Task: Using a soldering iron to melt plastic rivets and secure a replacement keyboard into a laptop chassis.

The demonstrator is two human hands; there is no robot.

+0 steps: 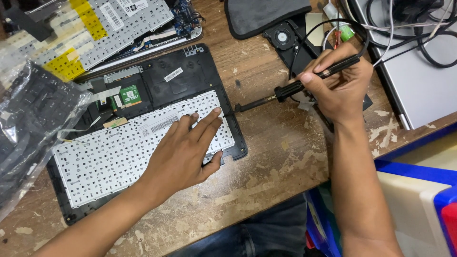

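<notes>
1. Nearest me I see a blue plastic bin (419, 173) at the right edge of the desk (271, 171), whose wood top is scuffed, with pale flaked patches.
2. My left hand (183, 152) lies flat and open, fingers spread, gripping nothing; its palm and fingers (209, 119) press on the silvery metal back plate of a keyboard (104, 157).
3. That keyboard, a perforated sheet dotted with small holes, sits face down in a black plastic laptop shell (190, 78) lying across the left middle of the desk.
4. A small green circuit board (129, 95) with flat ribbon cables sits in the shell just above the plate.
5. My right hand (340, 85) has its grip closed on a soldering iron (295, 88): a slim black handle pinched between thumb and fingers, its dark metal tip pointing left, close to the shell's right edge.
6. To the far left lies a crinkled clear plastic bag (33, 123) holding dark parts.
7. Farther off, a second keyboard assembly (95, 28) with yellow tape strips lies top left.
8. A black cooling fan (282, 36), a dark grey cloth (264, 14) and tangled cables (419, 33) over a grey laptop lid (423, 85) fill the far side.
</notes>
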